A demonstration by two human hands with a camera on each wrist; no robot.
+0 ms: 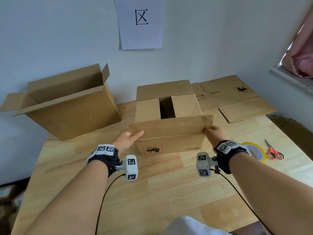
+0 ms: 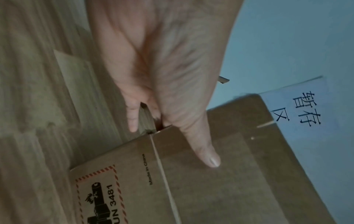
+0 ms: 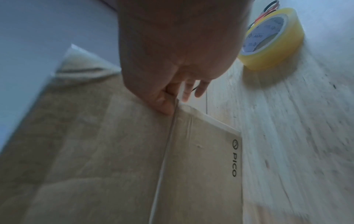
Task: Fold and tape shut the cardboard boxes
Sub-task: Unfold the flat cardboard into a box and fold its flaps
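Box being worked on: a cardboard box stands mid-counter, just beyond both wrists; its near wall shows a red-bordered UN 3481 label and the word PICO, both upside down in the head view.
Flaps: the two short end flaps are folded inward with a dark gap between them; the far long flap stands up; the near long flap is raised and blurred.
Left hand: the left hand grips the near flap's left end, thumb flat on its outer face; the other fingers go behind the flap's end and are mostly hidden.
Right hand: the right hand pinches the flap's right end, thumb on the outer face; the remaining fingertips are only partly seen and blurred.
Second box: an open box stands at the counter's far left, flaps up.
Flat cartons: unfolded cartons lie at the far right.
Tape: a yellow tape roll lies right of the right wrist, partly hidden by it.
Scissors: red-handled scissors lie just beside the tape.
Wall sheet: a paper sign is cut off at the top.
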